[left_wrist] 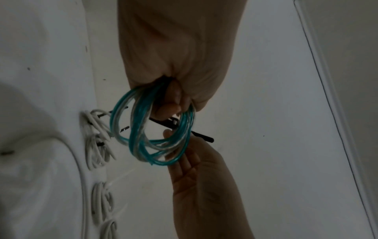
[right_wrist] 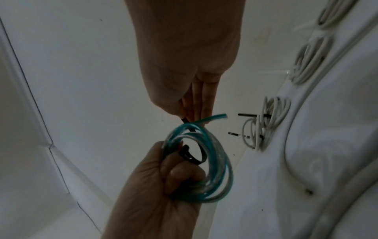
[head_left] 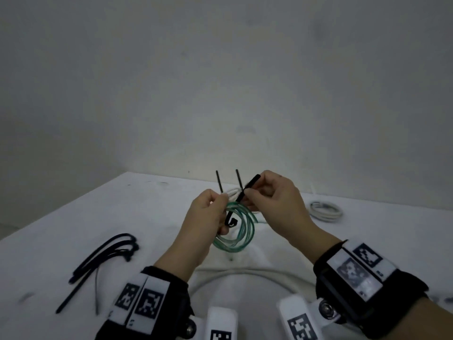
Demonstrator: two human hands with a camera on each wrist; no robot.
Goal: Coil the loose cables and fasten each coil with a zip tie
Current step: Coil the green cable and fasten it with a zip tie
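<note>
A coil of green and clear cable (head_left: 241,228) (left_wrist: 151,137) (right_wrist: 206,163) hangs above the white table (head_left: 73,212). My left hand (head_left: 208,214) (right_wrist: 174,174) grips one side of the coil, fingers curled round the strands. A black zip tie (head_left: 241,195) (right_wrist: 194,155) runs through the coil; its head end loops near my left fingers. My right hand (head_left: 267,192) (right_wrist: 192,103) pinches the tie's tail above the coil. The tail tip (left_wrist: 204,137) sticks out past the coil in the left wrist view.
A bundle of spare black zip ties (head_left: 105,253) lies at the left on the table. A white coil with two upright black tie tails (head_left: 232,190) sits behind my hands, another white coil (head_left: 326,211) at the right. A loose white cable (head_left: 245,273) curves near me.
</note>
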